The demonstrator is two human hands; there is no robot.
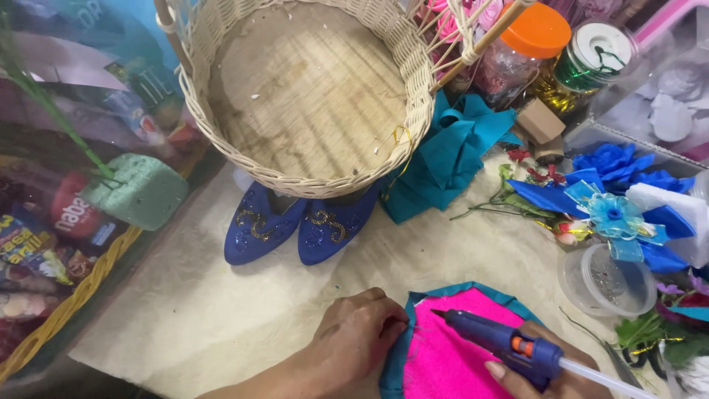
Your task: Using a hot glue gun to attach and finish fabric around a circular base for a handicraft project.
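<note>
My left hand (362, 332) presses down on the teal fabric edge (402, 347) of a bright pink round piece (450, 355) at the bottom of the view. In my right hand (550, 373) is a blue glue gun (502, 343) with an orange trigger, its nozzle pointing left at the pink piece near my left fingers. A white glue stick pokes out of the gun's back.
An empty wicker basket (421, 96) stands at the top centre over a pair of blue sequinned shoes (295, 222). Teal cloth (443, 159), blue ribbon flowers (613, 192), a clear plastic cup (605, 281) and jars (528, 48) lie at the right. Green foam block (140, 192) at left.
</note>
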